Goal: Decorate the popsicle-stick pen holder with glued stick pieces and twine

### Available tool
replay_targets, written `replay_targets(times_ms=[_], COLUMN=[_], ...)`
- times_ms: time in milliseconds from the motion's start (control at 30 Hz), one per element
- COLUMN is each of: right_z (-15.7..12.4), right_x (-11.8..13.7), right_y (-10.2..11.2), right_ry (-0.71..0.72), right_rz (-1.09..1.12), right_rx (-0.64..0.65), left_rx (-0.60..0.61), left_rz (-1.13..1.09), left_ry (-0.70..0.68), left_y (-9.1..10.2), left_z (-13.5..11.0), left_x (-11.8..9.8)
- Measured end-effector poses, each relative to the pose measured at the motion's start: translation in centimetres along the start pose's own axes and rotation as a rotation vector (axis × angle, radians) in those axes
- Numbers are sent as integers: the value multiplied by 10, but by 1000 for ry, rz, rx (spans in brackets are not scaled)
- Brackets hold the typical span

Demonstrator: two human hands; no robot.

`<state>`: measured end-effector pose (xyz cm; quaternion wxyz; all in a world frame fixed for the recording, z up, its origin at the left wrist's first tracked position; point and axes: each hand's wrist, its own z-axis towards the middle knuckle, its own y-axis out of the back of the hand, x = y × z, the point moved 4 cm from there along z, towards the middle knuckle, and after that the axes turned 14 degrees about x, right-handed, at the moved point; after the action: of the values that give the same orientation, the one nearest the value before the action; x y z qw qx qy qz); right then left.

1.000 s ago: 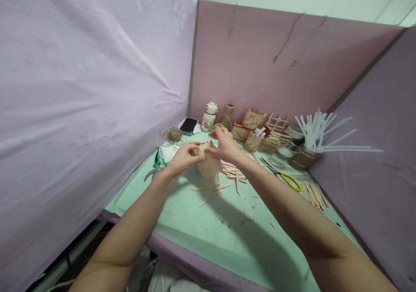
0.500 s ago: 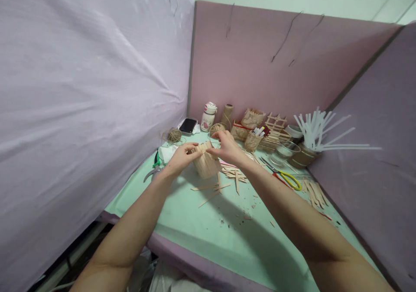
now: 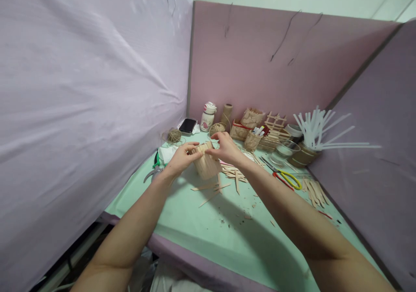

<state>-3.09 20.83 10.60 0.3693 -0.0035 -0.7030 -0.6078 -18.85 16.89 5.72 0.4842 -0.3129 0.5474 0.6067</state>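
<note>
Between my two hands is a pale wooden holder (image 3: 208, 166), made of flat craft sticks set side by side and tilted toward me. My left hand (image 3: 182, 157) pinches its upper left edge, thumb in front and fingers behind. On the upper right edge, my right hand (image 3: 225, 148) grips with thumb and fingers, the fingertips curled over the rim. The hands partly hide the rim. Below and right of the holder lie loose craft sticks (image 3: 235, 173). Just behind my right hand sits a ball of twine (image 3: 218, 129).
Pruning shears (image 3: 152, 173) lie at left, near another twine ball (image 3: 173, 135) and a phone (image 3: 188, 126). A white bottle (image 3: 208, 116) stands behind. Rightward are a marker cup (image 3: 252, 140), a glass bowl (image 3: 285, 151), yellow-handled scissors (image 3: 289, 179) and a pot of white glue sticks (image 3: 307, 151).
Both hands keep their hold on the wooden holder, which stays nearly in place. The view has shifted very slightly.
</note>
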Motion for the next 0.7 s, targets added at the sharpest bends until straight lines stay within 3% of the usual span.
replay_targets(times_ms=[700], right_z=[2], right_x=[-7], right_y=[-4], right_ry=[60], right_rz=[60], right_rx=[-45], left_rx=[-32], left_rz=[-40], left_ry=[-11], left_y=[1], left_z=[0], left_x=[4])
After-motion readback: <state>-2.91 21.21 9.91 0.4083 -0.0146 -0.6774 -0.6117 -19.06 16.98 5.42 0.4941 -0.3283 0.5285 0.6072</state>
